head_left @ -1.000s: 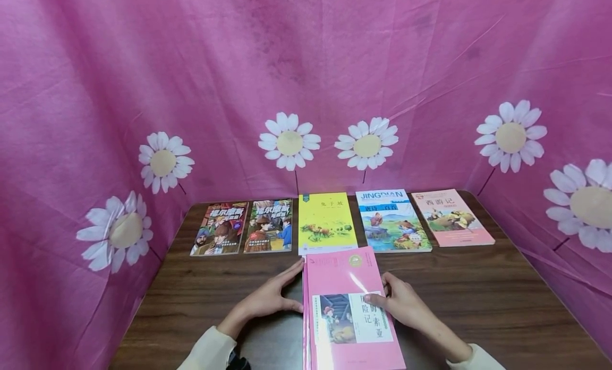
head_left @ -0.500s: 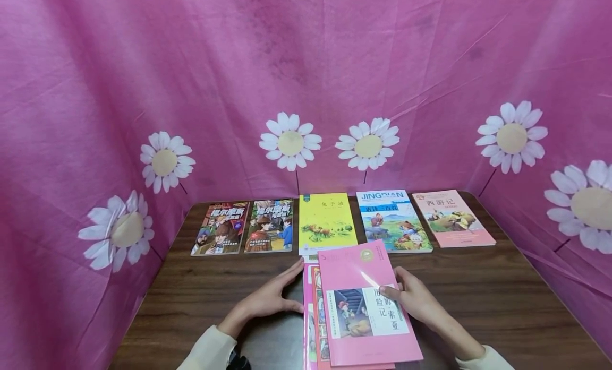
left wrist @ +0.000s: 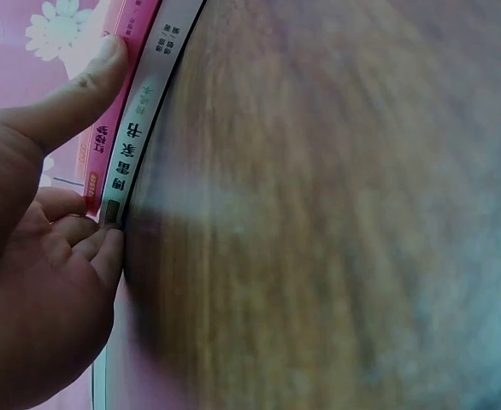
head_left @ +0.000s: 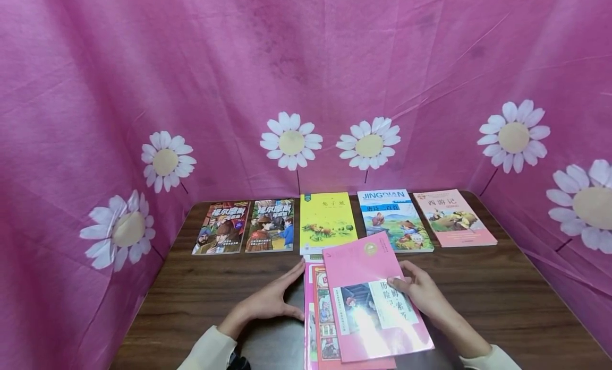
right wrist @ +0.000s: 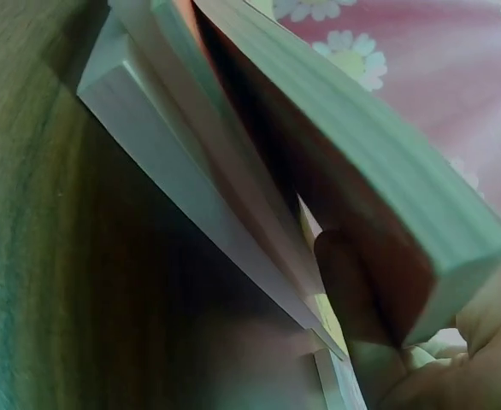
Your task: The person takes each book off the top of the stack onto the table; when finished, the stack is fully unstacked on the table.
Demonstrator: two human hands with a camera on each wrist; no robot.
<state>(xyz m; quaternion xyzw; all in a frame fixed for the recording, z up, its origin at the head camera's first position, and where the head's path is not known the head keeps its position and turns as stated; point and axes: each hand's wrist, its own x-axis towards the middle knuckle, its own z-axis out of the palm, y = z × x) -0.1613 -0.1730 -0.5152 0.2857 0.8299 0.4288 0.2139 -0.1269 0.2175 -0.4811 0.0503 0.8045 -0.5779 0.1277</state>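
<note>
My right hand (head_left: 423, 293) pinches a pink paperback book (head_left: 354, 266) at its right edge, thumb on the cover. The book lies tilted over a small stack. In the right wrist view, its page block (right wrist: 387, 162) is raised at an angle from the books below. Under it a book with an ornate red border (head_left: 326, 319) shows along its left side. My left hand (head_left: 268, 301) rests at the stack's left side, thumb and fingertips against the spines. The left wrist view shows a pink spine (left wrist: 107, 128) above a pale grey spine (left wrist: 138, 128).
Along the back of the dark wooden table (head_left: 502, 301) lie two comic-style books, one of them a red-brown book (head_left: 220, 229), then a yellow book (head_left: 327, 221), a blue-green book (head_left: 394, 221) and a salmon-pink book (head_left: 454, 218). A pink daisy curtain (head_left: 325, 67) hangs behind.
My right hand has slid the pink book to the right and lifted it, uncovering the red-bordered book beneath. My left hand has stayed at the stack's left side.
</note>
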